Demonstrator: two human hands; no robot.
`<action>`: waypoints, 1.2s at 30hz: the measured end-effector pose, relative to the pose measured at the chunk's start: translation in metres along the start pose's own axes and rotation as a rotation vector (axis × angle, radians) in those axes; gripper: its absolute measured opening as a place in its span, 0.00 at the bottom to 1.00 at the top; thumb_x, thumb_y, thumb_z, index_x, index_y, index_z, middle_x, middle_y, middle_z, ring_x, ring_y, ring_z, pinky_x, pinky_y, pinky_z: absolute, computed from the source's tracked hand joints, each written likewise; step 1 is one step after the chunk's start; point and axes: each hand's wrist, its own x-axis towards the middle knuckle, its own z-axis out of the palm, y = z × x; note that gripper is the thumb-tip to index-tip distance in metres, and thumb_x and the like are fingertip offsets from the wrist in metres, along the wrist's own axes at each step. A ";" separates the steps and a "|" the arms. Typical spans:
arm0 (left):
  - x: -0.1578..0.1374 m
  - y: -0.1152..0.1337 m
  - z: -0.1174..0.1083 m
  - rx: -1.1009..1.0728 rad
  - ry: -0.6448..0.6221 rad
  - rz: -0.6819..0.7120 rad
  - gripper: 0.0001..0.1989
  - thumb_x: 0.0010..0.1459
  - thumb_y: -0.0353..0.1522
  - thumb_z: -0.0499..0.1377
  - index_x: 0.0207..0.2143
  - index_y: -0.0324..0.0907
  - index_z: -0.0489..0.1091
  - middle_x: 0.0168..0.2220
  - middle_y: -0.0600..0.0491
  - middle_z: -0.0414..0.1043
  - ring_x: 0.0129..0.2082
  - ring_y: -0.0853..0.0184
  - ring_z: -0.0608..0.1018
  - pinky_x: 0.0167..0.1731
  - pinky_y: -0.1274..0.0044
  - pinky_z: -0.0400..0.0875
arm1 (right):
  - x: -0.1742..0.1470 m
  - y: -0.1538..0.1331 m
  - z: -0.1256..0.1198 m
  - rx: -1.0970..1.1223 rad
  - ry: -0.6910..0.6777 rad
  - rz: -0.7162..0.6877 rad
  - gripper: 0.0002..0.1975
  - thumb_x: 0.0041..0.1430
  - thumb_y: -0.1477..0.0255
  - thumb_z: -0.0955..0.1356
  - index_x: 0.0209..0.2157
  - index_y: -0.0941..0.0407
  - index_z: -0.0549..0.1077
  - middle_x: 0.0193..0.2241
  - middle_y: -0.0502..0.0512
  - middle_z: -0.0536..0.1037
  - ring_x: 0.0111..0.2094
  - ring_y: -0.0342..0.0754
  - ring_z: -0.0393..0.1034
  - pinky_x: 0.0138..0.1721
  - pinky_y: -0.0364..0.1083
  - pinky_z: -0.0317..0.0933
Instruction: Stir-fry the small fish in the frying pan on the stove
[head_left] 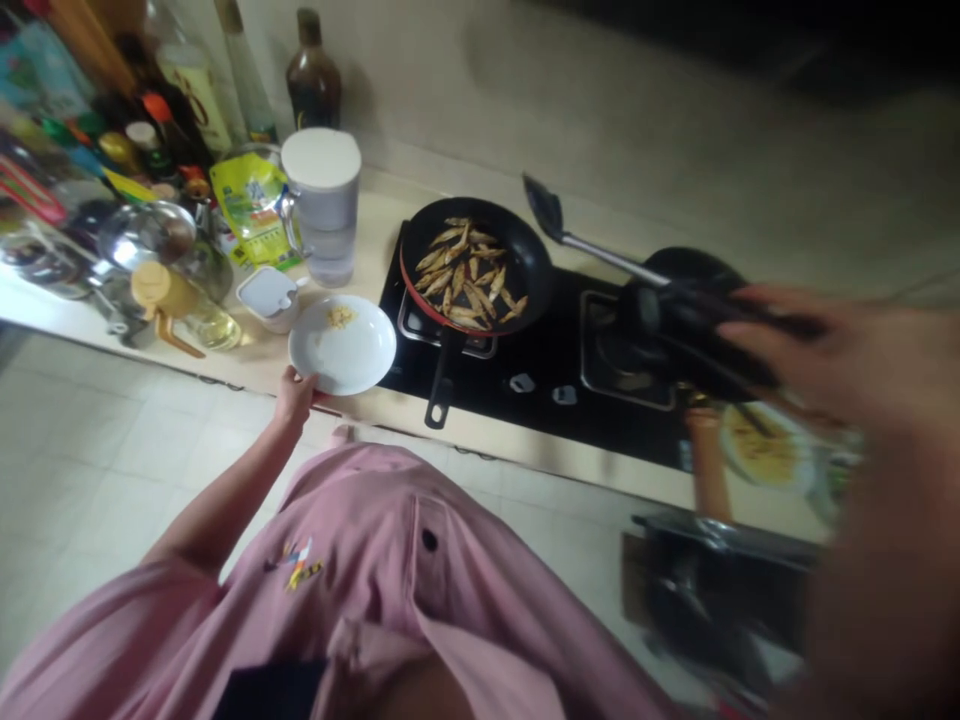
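Note:
My left hand pinches the near left rim of a white plate. Chopped pale yellow bits lie near the plate's far edge. My right hand, smeared by motion, is closed on the handle of a spatula. Its black blade points left, in the air to the right of the frying pan. Small browned fish lie in that pan, which sits on the left burner with its handle toward me. Other dark shapes below my right hand are too blurred to make out.
A black gas hob carries a second dark pan at the back right. Left of it stand a water jug, a white lidded container, an oil bottle and several bottles. A bowl with yellow contents stands at the right.

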 end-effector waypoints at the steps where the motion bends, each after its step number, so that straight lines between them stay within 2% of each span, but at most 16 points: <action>1: 0.000 0.000 0.001 -0.022 0.007 0.019 0.11 0.47 0.23 0.57 0.34 0.40 0.62 0.25 0.56 0.66 0.22 0.72 0.74 0.23 0.77 0.75 | -0.011 -0.002 0.007 0.159 -0.040 0.123 0.23 0.50 0.69 0.72 0.50 0.53 0.76 0.25 0.54 0.74 0.23 0.41 0.63 0.28 0.45 0.60; 2: 0.000 0.001 0.002 -0.046 0.007 0.036 0.12 0.46 0.23 0.57 0.35 0.40 0.61 0.27 0.56 0.66 0.24 0.72 0.74 0.24 0.76 0.76 | -0.021 -0.005 0.015 0.367 -0.096 0.251 0.24 0.51 0.70 0.71 0.52 0.55 0.74 0.24 0.53 0.72 0.21 0.40 0.62 0.24 0.43 0.58; 4: -0.003 0.002 0.003 -0.093 -0.001 0.063 0.14 0.45 0.23 0.56 0.37 0.41 0.60 0.30 0.56 0.66 0.25 0.72 0.75 0.25 0.75 0.77 | -0.041 -0.008 0.032 0.722 -0.195 0.355 0.27 0.50 0.71 0.70 0.54 0.57 0.71 0.21 0.51 0.71 0.18 0.37 0.58 0.18 0.38 0.52; 7: -0.015 0.003 -0.003 -0.139 0.001 0.076 0.15 0.44 0.24 0.55 0.37 0.42 0.59 0.30 0.57 0.65 0.25 0.73 0.74 0.25 0.74 0.77 | -0.062 -0.004 0.054 1.103 -0.377 0.359 0.25 0.43 0.69 0.74 0.46 0.57 0.72 0.16 0.46 0.66 0.14 0.34 0.50 0.14 0.35 0.40; 10: -0.036 0.012 -0.016 -0.153 0.012 0.087 0.16 0.43 0.24 0.55 0.37 0.42 0.59 0.29 0.57 0.65 0.24 0.72 0.74 0.24 0.75 0.77 | -0.079 0.004 0.069 1.246 -0.519 0.333 0.21 0.41 0.65 0.75 0.38 0.56 0.72 0.15 0.46 0.64 0.14 0.34 0.50 0.14 0.35 0.41; 12: -0.053 0.026 -0.023 -0.162 -0.006 0.117 0.18 0.42 0.25 0.56 0.38 0.42 0.61 0.29 0.56 0.67 0.24 0.71 0.74 0.23 0.75 0.77 | -0.089 0.009 0.076 1.197 -0.508 0.327 0.21 0.42 0.63 0.75 0.39 0.57 0.73 0.16 0.46 0.66 0.14 0.34 0.51 0.14 0.35 0.42; 14: -0.067 0.048 -0.024 -0.171 -0.074 0.175 0.20 0.41 0.27 0.58 0.40 0.42 0.62 0.29 0.55 0.68 0.25 0.70 0.75 0.23 0.74 0.77 | -0.099 0.012 0.081 1.129 -0.458 0.342 0.26 0.43 0.61 0.74 0.44 0.58 0.74 0.17 0.46 0.66 0.14 0.33 0.50 0.13 0.35 0.42; 17: -0.075 0.090 -0.008 -0.141 -0.220 0.237 0.23 0.41 0.27 0.60 0.43 0.43 0.64 0.29 0.56 0.69 0.28 0.68 0.76 0.27 0.72 0.78 | -0.105 0.017 0.087 1.022 -0.413 0.304 0.33 0.42 0.59 0.74 0.51 0.58 0.73 0.18 0.47 0.68 0.16 0.35 0.55 0.15 0.36 0.50; 20: -0.069 0.133 0.024 -0.085 -0.298 0.286 0.21 0.42 0.26 0.60 0.42 0.41 0.64 0.32 0.54 0.70 0.33 0.63 0.78 0.31 0.66 0.79 | -0.101 0.021 0.092 0.808 -0.379 0.119 0.33 0.42 0.58 0.73 0.51 0.57 0.75 0.21 0.51 0.74 0.19 0.40 0.63 0.19 0.40 0.59; 24: -0.059 0.173 0.068 0.015 -0.306 0.376 0.20 0.45 0.22 0.59 0.43 0.39 0.65 0.34 0.51 0.69 0.39 0.57 0.78 0.34 0.61 0.78 | -0.089 0.014 0.096 0.640 -0.304 -0.207 0.28 0.46 0.56 0.71 0.48 0.56 0.78 0.29 0.57 0.80 0.20 0.45 0.66 0.22 0.45 0.63; 28: -0.060 0.194 0.098 0.115 -0.314 0.407 0.19 0.47 0.21 0.57 0.44 0.37 0.64 0.34 0.49 0.69 0.39 0.55 0.78 0.35 0.58 0.77 | -0.079 0.004 0.101 0.604 -0.148 -0.385 0.24 0.51 0.57 0.69 0.47 0.54 0.78 0.39 0.58 0.80 0.23 0.47 0.71 0.28 0.46 0.67; 32: -0.062 0.204 0.118 0.156 -0.290 0.440 0.18 0.49 0.21 0.56 0.44 0.36 0.65 0.34 0.47 0.70 0.41 0.54 0.78 0.36 0.60 0.77 | -0.072 0.010 0.109 0.470 -0.057 -0.430 0.23 0.55 0.58 0.68 0.49 0.55 0.77 0.37 0.58 0.81 0.25 0.49 0.73 0.29 0.46 0.66; 36: -0.059 0.211 0.129 0.193 -0.261 0.441 0.19 0.49 0.20 0.56 0.45 0.35 0.65 0.32 0.47 0.70 0.39 0.55 0.79 0.35 0.63 0.77 | -0.071 0.022 0.116 0.296 0.080 -0.414 0.24 0.57 0.57 0.66 0.50 0.56 0.76 0.34 0.61 0.81 0.28 0.54 0.75 0.28 0.48 0.64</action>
